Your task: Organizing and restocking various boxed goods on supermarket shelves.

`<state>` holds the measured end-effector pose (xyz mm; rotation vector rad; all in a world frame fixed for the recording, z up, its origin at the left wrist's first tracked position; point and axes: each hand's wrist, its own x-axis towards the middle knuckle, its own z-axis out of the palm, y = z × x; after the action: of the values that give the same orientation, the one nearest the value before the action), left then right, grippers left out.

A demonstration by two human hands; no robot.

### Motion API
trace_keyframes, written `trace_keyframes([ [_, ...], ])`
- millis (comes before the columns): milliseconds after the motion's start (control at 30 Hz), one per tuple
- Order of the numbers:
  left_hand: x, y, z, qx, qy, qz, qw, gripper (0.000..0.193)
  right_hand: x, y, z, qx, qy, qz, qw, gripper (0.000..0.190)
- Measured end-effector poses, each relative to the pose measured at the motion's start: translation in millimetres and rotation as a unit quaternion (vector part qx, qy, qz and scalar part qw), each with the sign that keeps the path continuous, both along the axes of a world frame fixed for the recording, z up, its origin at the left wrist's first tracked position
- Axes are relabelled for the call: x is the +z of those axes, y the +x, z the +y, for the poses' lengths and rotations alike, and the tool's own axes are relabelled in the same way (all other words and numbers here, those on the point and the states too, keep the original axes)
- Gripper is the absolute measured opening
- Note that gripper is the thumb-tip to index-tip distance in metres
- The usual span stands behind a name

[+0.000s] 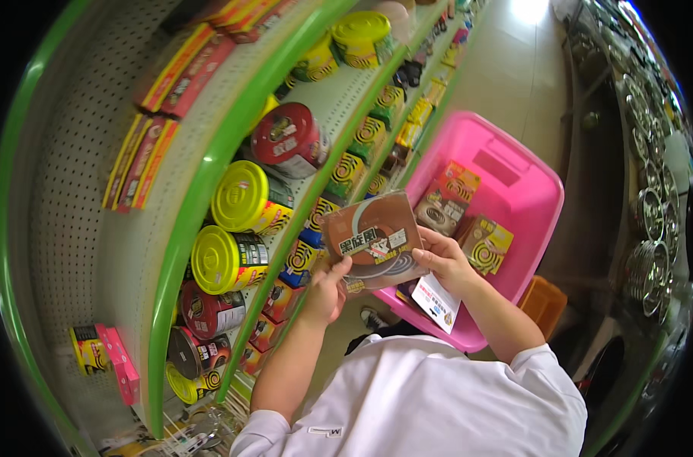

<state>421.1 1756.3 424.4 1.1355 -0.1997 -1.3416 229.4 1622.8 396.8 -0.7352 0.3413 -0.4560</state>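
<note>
Between my two hands is a flat brown mosquito-coil box (375, 234) with a spiral picture and printed writing. My left hand (327, 288) grips its lower left corner, thumb on the face. At the box's right edge, my right hand (441, 257) pinches it with the thumb in front. Beyond my right hand a pink plastic tub (538, 211) holds several coil boxes, among them a dark red one (446, 197) and a yellow-brown one (487, 244). A white printed card (436, 301) lies over the tub's near side, below my right hand.
Green-edged shelves (209, 165) rise on the left, with yellow-lidded tubs (239, 196), red-lidded tubs (286, 137) and blue coil boxes (301, 263). An orange bin (543, 305) stands beside the pink tub. Racks of shiny metalware (649, 274) line the right side. My shoe (375, 319) shows on the floor.
</note>
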Motion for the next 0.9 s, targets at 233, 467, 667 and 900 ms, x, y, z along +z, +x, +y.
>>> trace_keyframes([
  [233,-22.1,12.1,70.9,-0.017,0.015,-0.041,0.999,0.033,-20.7,4.4,16.1,-0.118,-0.001,0.105,0.987,0.038],
  [467,-139.1,19.1,225.9,0.054,0.3,-0.101,0.947,0.025,-134.5,-9.3,5.3,-0.369,0.076,0.277,0.884,0.025],
  [667,-176.1,0.1,342.3,0.043,0.415,-0.128,0.9,0.006,-169.1,-17.6,-31.4,-0.514,0.082,0.302,0.799,0.031],
  [900,-174.5,-3.2,334.1,0.002,0.43,-0.202,0.88,0.03,-214.8,-10.7,-45.7,-0.468,0.032,0.46,0.754,0.034],
])
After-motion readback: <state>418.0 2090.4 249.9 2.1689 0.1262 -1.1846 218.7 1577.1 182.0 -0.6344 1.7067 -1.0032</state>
